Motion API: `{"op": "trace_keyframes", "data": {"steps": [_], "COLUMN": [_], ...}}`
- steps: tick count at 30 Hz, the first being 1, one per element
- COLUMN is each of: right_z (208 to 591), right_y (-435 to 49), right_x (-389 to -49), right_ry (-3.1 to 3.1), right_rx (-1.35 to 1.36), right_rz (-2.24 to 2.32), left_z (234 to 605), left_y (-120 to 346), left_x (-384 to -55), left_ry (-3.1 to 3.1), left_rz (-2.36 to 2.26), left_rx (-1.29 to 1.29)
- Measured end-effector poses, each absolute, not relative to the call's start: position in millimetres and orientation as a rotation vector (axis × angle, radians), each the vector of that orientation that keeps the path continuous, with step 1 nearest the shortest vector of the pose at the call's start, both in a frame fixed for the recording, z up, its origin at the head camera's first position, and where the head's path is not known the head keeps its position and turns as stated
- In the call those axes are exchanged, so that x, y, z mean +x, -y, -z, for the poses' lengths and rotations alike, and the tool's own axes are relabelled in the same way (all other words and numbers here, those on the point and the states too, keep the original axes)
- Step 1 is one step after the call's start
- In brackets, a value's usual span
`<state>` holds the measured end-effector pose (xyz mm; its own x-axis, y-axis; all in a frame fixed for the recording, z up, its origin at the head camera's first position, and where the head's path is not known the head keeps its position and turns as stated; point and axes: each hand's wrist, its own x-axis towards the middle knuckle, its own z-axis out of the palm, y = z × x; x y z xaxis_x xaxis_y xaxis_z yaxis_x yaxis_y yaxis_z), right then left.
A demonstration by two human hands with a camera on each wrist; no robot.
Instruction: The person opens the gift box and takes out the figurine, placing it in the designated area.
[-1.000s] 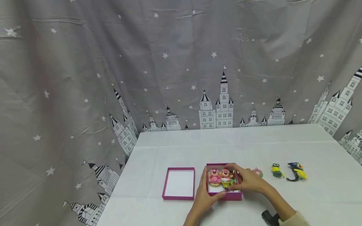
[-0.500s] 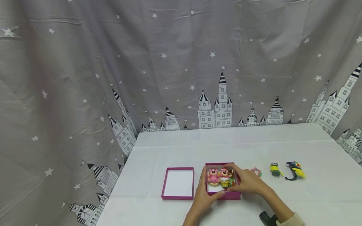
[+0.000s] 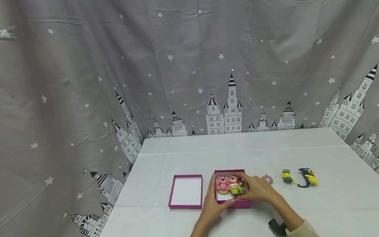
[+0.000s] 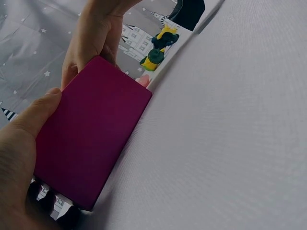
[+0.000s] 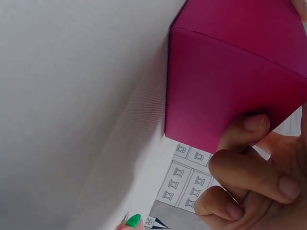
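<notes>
A magenta open box (image 3: 242, 204) stands on the white table, with two pink bear figurines (image 3: 222, 186) side by side in it. Along the box's left side lies my left hand (image 3: 211, 204), its thumb at the front edge, holding the box steady. My right hand (image 3: 257, 188) reaches over the right side, thumb and index finger around a brown-headed figurine (image 3: 241, 186) in green beside the bears. In the left wrist view, the left thumb presses against the magenta box wall (image 4: 93, 134). Curled fingers of the right hand (image 5: 249, 172) touch the outside of the box in the right wrist view.
A shallow magenta lid (image 3: 186, 207) with a white inside lies left of the box. To the right are a pink star-shaped figurine (image 3: 267, 178), a yellow-and-green minion figurine (image 3: 287, 177) and a blue-and-yellow figurine (image 3: 309, 177). A grey castle-print curtain (image 3: 189, 65) hangs behind the table.
The brown-headed figurine shows more between my right thumb and index finger, with a small shift in the box. Both hands stay nearly in place; the whole head view drifts slightly.
</notes>
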<state>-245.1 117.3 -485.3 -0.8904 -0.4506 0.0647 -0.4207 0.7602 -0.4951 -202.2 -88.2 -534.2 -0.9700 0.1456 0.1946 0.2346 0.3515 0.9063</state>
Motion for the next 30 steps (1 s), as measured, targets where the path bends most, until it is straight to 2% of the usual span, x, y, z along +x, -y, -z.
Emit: {"op": "trace_keyframes", "data": {"steps": [6, 16, 30], "right_z": [483.4, 483.2, 485.4], "right_y": [-115.9, -110.7, -106.7], "right_x": [-246.3, -246.0, -244.5], "right_ry": [-2.898, -2.93, -2.973], "right_rx": [-0.772, -0.619, -0.651], "right_rz": [0.766, 0.707, 0.73], "left_z": [536.0, 536.4, 537.0], "left_y": [88.9, 87.5, 87.7], "left_x": [-202.9, -203.8, -204.1], "left_ry": [2.523, 2.529, 2.528], "left_rz": [1.675, 1.683, 1.688], "left_rx": [-0.355, -0.335, -0.336]}}
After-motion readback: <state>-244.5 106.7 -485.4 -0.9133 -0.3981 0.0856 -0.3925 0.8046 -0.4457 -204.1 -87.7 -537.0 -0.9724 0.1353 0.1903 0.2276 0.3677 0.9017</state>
